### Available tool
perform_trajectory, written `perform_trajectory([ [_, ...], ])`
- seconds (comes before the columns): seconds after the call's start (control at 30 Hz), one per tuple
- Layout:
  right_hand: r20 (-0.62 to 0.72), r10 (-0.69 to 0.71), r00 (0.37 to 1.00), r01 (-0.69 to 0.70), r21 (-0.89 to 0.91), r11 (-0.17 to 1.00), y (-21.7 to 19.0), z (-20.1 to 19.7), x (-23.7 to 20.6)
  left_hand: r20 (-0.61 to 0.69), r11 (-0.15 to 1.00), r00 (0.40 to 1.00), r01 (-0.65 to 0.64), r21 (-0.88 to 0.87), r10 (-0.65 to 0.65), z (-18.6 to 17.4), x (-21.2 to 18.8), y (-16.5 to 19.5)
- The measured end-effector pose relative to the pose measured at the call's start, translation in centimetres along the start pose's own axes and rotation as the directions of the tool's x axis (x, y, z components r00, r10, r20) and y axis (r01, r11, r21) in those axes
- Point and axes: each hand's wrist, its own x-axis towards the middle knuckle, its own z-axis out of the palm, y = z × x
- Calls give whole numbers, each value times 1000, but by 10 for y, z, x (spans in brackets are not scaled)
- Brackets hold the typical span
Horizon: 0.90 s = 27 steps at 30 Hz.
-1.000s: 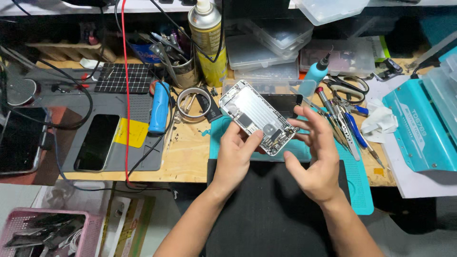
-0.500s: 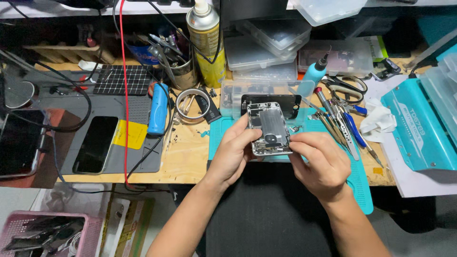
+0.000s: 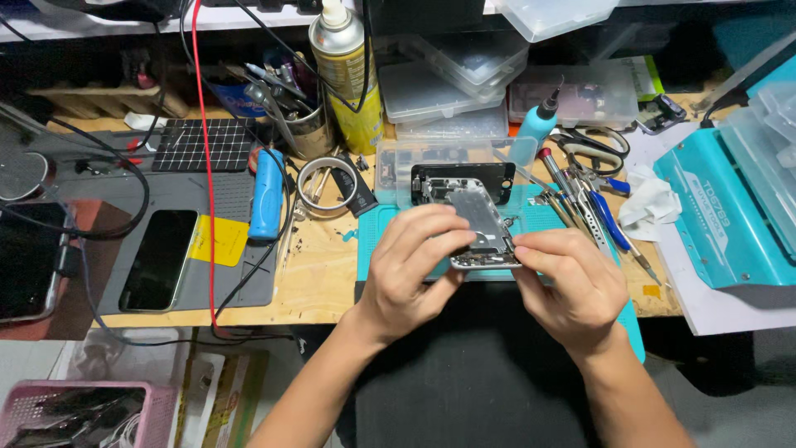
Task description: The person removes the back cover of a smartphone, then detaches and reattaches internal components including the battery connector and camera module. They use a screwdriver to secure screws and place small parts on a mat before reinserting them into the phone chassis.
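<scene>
Here, an opened phone body point(image 3: 481, 228) is held just above a teal mat point(image 3: 373, 241), at the near edge of a wooden bench point(image 3: 315, 274). The left hand point(image 3: 410, 270) grasps the phone from the left side, fingers curled over its upper face and thumb underneath. The right hand point(image 3: 572, 286) pinches the phone's lower right corner between thumb and fingertips; whether it also holds a small tool there cannot be told.

Just behind the phone, a black frame part point(image 3: 460, 174) lies on the mat. To the phone's right, a cluster of screwdrivers and tweezers point(image 3: 580, 203) lies across the mat's edge, with scissors point(image 3: 593, 145) and a small blue bottle point(image 3: 537, 124) beyond them. Further right of the phone sit a crumpled white tissue point(image 3: 651, 203) and a teal machine point(image 3: 721, 216).

Behind the phone, clear plastic boxes point(image 3: 448, 91) are stacked, and a yellow spray can point(image 3: 348, 70) stands upright to their left. Left of the phone lie a roll of tape point(image 3: 319, 187), a blue cylindrical tool point(image 3: 267, 192) and a grey work mat point(image 3: 199, 241) bearing a dark phone point(image 3: 157, 259) and a yellow sticky note point(image 3: 217, 241). A red cable point(image 3: 206, 166) crosses that grey mat. A pink basket point(image 3: 75, 415) sits low, well left of the phone.
</scene>
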Motion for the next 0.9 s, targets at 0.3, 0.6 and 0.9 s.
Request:
perform_trajectory([
  [0.3, 19, 77, 997, -77, 16, 997, -1, -2, 1, 9, 998, 998, -62, 28, 62, 2, -1, -13],
  [0.6, 47, 194, 980, -195, 32, 980, -4, -1, 8, -32, 998, 999, -24, -62, 22, 6, -2, -13],
  [0.9, 118, 204, 972, -212, 61, 975, -4, -5, 12, -38, 998, 999, -39, -59, 36, 3, -4, -13],
])
